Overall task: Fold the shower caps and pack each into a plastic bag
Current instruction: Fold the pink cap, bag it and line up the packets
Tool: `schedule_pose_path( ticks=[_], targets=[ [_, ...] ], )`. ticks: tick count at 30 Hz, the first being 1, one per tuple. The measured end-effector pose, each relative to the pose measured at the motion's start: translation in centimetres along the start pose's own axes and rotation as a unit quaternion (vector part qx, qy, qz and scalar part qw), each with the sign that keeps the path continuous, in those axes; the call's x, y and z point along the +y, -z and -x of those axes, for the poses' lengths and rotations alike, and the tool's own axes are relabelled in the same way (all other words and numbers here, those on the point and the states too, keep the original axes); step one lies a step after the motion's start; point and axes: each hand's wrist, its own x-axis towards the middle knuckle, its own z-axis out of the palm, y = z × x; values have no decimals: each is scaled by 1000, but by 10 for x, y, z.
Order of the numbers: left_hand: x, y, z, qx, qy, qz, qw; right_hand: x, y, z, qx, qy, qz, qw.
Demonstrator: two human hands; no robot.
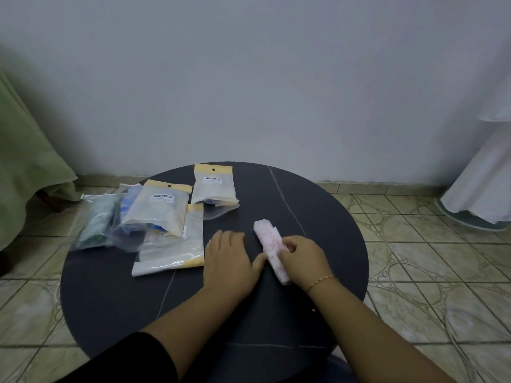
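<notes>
A pink-and-white shower cap (pixel 267 236), folded into a long narrow strip, lies on the round dark table (pixel 318 244). My right hand (pixel 302 259) pinches the strip near its middle with curled fingers. To its left, my left hand (pixel 228 255) lies flat on the table, fingers straight, the thumb touching the strip's left edge. Several plastic bags with yellow header cards lie on the left: one flat bag (pixel 171 250) beside my left hand, one packed bag (pixel 159 207) above it, another (pixel 213 186) at the back.
Two clear bags holding a green cap (pixel 95 221) and a blue cap (pixel 128 208) hang over the table's left edge. A green cloth (pixel 25 161) drapes at far left, white fabric (pixel 481 183) at far right. Tiled floor surrounds the table.
</notes>
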Motion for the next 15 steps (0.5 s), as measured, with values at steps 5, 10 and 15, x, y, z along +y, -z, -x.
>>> schedule_pose_path(
  ticks=[5,10,15],
  targets=[
    [17,13,2,-67,24,68,995,-1,0,10,25,-38,-115,992],
    [26,27,4,-118,118,331,929,-2,2,15,-7,-49,-310,950],
    [19,40,12,-101,188,591,778,-19,-6,20,-42,-7,-450,892]
  ],
)
